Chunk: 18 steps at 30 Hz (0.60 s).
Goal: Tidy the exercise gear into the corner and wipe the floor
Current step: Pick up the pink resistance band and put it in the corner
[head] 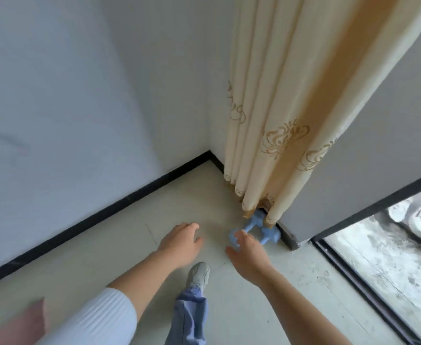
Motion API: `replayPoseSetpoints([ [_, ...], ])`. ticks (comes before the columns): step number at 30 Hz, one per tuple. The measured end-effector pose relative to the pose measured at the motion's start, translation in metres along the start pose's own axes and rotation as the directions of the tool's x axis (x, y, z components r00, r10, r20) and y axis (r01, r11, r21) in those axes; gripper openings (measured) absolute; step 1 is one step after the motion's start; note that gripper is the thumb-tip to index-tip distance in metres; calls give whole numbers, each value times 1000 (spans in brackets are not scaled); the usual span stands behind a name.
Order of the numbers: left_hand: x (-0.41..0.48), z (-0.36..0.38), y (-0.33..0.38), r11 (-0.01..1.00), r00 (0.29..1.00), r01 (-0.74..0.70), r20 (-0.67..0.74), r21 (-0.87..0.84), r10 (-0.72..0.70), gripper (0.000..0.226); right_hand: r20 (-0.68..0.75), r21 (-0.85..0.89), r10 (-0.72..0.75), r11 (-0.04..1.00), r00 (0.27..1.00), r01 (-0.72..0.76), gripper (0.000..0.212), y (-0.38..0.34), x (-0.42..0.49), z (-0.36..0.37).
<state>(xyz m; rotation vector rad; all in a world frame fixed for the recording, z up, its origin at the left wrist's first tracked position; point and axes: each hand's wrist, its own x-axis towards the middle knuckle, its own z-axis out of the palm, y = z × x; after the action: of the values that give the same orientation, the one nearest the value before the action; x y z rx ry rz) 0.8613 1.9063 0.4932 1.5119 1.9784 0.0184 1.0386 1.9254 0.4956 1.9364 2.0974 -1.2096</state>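
- Nearest the lens, at the lower left edge, a blurred pink shape [15, 322] cuts into the frame; what it is cannot be told.
- Beside it, a white ribbed sleeve [100, 319] covers the person's left forearm, which reaches forward over the pale floor [120, 247].
- Black skirting [92, 220] runs along the foot of the white wall [67, 108] toward the corner.
- Left hand [179, 242] hovers over the floor, fingers loosely curled, holding nothing.
- Below the hands, a white shoe [199, 273] and a blue trouser leg [192, 317] stand on the floor.
- Right hand [248, 255] reaches for the corner, thumb splayed and fingers stretched, their tips resting on the near head of one weight.
- Two light blue dumbbells [250, 225] lie on the floor at the foot of the wall, just beside each other. The far head of one is tucked under the curtain hem.
- Cream curtain [279, 120] with gold embroidery hangs in folds to the floor, filling the corner.
- Far right, a dark sliding-door track [353, 277] borders a glass pane [391, 270].
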Motion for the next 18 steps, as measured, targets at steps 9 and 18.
replayPoseSetpoints([
  [9, -298, 10, -65, 893, 856, 330, -302, -305, -420, 42, 264, -277, -364, 859, 893, 431, 51, -81, -193, 61],
  [18, -565, 35, -167, 686, 586, 523, -372, -506, -720, 45, 556, -318, -552, 549, 621, 773, 51, -183, -397, 193],
])
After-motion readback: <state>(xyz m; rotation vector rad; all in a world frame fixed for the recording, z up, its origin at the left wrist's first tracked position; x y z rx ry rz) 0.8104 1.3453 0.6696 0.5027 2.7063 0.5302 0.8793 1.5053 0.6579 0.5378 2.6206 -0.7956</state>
